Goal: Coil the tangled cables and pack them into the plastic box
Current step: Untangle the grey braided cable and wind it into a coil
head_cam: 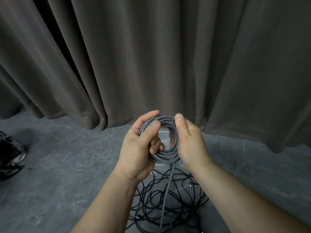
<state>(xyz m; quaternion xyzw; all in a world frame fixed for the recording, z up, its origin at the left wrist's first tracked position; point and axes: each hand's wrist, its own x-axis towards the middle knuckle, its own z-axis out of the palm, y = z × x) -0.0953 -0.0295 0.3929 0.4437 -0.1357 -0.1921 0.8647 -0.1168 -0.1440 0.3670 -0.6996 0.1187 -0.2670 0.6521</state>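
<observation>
Still plenty tangled on the floor (pixel 50 165): black cables (pixel 168 199) below. Grey coil (pixel 165 156) gripped by left hand (pixel 139 148), pinched by right hand (pixel 190 145), above plastic box (pixel 164 137). Could snag trailing tail, spring loose.

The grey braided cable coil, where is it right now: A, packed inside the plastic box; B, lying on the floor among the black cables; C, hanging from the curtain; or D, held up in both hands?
D: the grey braided cable coil is gripped by the left hand and the right hand, above the tangled black cables.
</observation>
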